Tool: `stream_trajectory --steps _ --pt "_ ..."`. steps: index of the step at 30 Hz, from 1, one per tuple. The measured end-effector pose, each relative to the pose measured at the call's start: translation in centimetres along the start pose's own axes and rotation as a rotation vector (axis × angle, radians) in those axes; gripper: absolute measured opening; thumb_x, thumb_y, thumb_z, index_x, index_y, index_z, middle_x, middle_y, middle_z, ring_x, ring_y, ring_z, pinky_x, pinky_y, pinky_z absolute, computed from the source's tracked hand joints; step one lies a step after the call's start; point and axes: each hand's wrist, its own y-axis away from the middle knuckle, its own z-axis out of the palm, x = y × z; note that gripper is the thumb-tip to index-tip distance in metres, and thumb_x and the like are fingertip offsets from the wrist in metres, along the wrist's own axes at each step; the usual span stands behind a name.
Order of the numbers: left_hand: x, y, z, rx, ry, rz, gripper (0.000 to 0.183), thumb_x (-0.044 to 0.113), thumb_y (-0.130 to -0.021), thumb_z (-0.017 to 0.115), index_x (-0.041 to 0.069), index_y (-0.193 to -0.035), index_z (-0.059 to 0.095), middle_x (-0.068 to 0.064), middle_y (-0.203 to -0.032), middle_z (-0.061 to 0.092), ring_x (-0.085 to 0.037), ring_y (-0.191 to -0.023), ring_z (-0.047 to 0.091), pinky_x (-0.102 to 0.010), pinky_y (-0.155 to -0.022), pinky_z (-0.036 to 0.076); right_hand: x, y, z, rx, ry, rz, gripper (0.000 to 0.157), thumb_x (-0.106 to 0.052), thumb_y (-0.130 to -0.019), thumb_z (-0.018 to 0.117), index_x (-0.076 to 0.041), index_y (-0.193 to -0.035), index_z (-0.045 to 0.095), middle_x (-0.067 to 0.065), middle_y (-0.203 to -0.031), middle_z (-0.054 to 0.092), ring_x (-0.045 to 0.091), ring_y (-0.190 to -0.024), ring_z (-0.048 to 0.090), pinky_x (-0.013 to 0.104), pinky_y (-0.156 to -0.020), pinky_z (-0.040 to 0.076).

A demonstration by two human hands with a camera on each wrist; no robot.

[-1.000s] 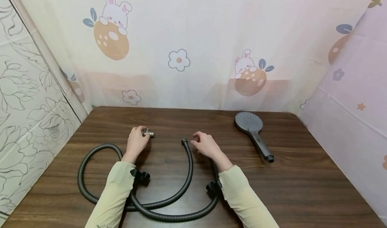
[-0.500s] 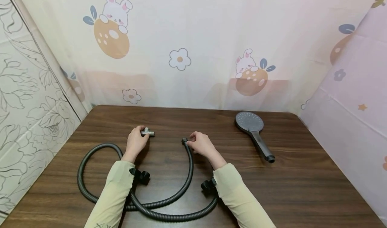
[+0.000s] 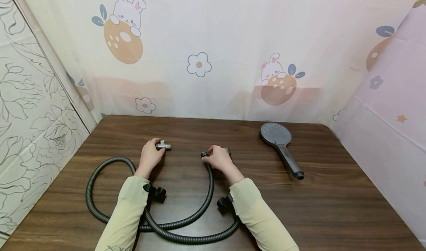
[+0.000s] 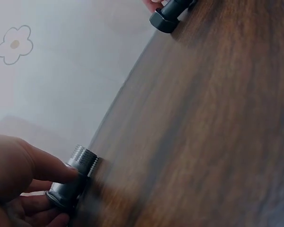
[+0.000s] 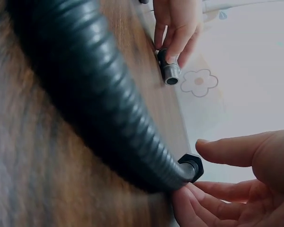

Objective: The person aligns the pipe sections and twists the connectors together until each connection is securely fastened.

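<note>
Between the thumb and fingers of my left hand (image 3: 151, 156) is a small shiny metal pipe fitting (image 3: 164, 146), held low at the tabletop. Its threaded end (image 4: 83, 157) points right, toward the hose; the fingers cover the rest. My right hand (image 3: 220, 158) is at the end of a black ribbed shower hose (image 3: 209, 192). In the right wrist view its fingers touch the hose just below the black hex nut (image 5: 193, 166), while the thumb stands a little apart from the nut. Behind this hand, partly hidden, shows the hose's other end (image 3: 228, 151), with a metallic tip.
A grey shower head (image 3: 276, 134) lies face up at the back right, handle toward the front. The hose loops across the left and front of the brown wooden table (image 3: 319, 214), passing under both forearms. A printed curtain (image 3: 226, 29) hangs along the table's back edge.
My right hand has moved left onto the hose's nut end, uncovering the other hose end behind it. The left hand stays in place with the pipe fitting.
</note>
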Motion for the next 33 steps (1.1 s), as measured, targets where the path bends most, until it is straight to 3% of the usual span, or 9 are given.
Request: stream_trajectory --steps 10,19,27,33 --pt "0.1 0.2 0.1 0.003 0.017 -0.007 0.043 0.01 -0.084 0.06 -0.005 -0.122 0.048 -0.026 -0.118 0.05 -0.041 -0.111 0.043 -0.049 -0.093 0.035 -0.1 -0.5 0.7 0.076 0.074 0.02 0.04 -0.021 -0.075 0.074 -0.003 -0.107 0.06 0.01 -0.094 0.064 0.021 -0.081 0.059 0.032 -0.07 0.048" --pt "0.0 0.2 0.1 0.025 0.03 -0.01 0.04 0.012 -0.082 0.063 -0.004 -0.115 0.049 -0.024 -0.114 0.052 -0.039 -0.106 0.045 -0.048 -0.091 0.035 -0.1 -0.3 1.1 0.11 0.042 0.037 0.03 -0.019 -0.076 0.073 -0.004 -0.1 0.062 0.008 -0.091 0.066 0.02 -0.079 0.06 0.031 -0.066 0.048" --pt "-0.2 0.5 -0.1 0.045 0.056 -0.064 0.038 0.016 -0.079 0.069 -0.001 -0.108 0.052 -0.02 -0.107 0.056 -0.033 -0.094 0.052 -0.045 -0.082 0.04 0.2 0.2 1.2 0.133 -0.025 -0.008 0.026 -0.015 -0.077 0.071 -0.004 -0.098 0.061 0.006 -0.083 0.067 0.017 -0.073 0.06 0.028 -0.063 0.047" --pt "-0.1 0.4 -0.1 0.062 0.051 -0.044 0.038 0.019 -0.078 0.07 0.0 -0.106 0.054 -0.018 -0.102 0.058 -0.031 -0.09 0.053 -0.043 -0.079 0.041 0.4 0.4 1.0 0.149 -0.077 -0.016 0.027 -0.015 -0.078 0.069 -0.004 -0.101 0.06 0.006 -0.085 0.066 0.017 -0.074 0.06 0.028 -0.063 0.047"
